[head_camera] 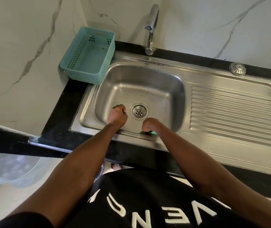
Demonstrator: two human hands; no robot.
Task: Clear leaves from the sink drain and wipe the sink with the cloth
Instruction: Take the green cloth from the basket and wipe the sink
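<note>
Drain (139,112) sits between the hands: left hand (117,116) fisted just beside it, right hand (149,125) curled over green cloth (149,132) at near wall.

Steel sink and green cloth

A round perforated metal drain (139,112) is seen bare at the floor of the wet stainless-steel sink basin (147,89); a green cloth (149,133) is partly hidden at the near wall.
</note>
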